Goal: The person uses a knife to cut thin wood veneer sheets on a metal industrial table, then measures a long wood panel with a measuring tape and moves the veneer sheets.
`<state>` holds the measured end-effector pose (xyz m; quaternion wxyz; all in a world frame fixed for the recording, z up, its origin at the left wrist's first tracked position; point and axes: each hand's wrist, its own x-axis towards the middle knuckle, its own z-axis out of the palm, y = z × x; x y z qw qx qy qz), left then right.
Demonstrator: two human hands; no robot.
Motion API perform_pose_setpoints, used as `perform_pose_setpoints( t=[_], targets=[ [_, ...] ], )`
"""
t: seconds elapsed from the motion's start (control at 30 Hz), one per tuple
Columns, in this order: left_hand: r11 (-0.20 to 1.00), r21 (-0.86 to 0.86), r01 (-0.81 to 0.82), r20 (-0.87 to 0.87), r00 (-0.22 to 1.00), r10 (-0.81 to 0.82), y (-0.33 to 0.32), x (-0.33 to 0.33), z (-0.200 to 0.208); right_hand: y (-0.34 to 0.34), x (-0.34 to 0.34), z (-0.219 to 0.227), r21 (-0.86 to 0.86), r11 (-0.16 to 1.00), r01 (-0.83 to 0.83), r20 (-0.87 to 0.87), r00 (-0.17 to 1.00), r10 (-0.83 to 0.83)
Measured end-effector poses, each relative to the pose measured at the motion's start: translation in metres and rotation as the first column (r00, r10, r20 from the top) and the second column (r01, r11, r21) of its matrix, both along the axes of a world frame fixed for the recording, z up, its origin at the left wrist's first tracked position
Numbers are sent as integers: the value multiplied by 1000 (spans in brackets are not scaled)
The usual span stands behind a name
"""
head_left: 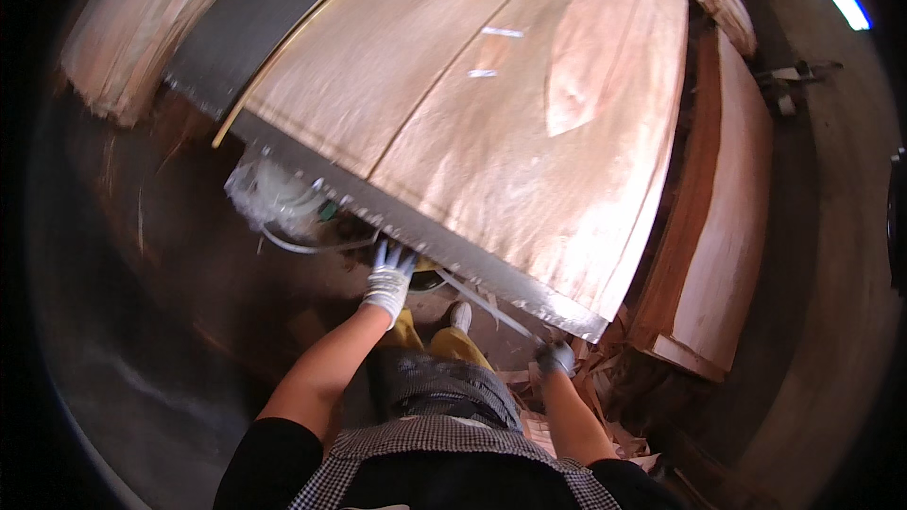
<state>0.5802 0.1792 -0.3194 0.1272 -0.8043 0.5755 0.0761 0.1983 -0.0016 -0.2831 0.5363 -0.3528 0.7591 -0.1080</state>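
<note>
My left hand (389, 281), in a white and blue-grey work glove, reaches to the near edge of a table (453, 250). Its fingers look stretched out, with the tips partly hidden under that edge. Lower right, my right hand (556, 357) wears a grey glove and is closed at the end of a long pale strip (487, 305). The strip runs slantwise from below the table edge, near my left hand, to my right hand. A large wood veneer sheet (453, 113) covers the table, with a dark seam, two short white tape pieces (502, 32) and an oval lighter veneer piece (600, 52).
A clear plastic bag (274, 194) hangs below the table edge at the left. A thin yellow rod (283, 52) lies along the sheet's left side. Veneer stacks stand at the right (718, 208) and far left (142, 28). Veneer scraps (605, 382) litter the floor by my right hand.
</note>
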Motion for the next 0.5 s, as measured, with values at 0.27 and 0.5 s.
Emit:
perform_pose_setpoints(
  t=[0.27, 0.5],
  targets=[
    [882, 409, 234, -597, 800, 64, -72, -83, 180, -56, -240, 61, -287, 917, -277, -441, 888, 130],
    [913, -306, 270, -756, 515, -405, -225, -306, 222, -108, -162, 139, -379, 858, -347, 148, 892, 426]
  ],
)
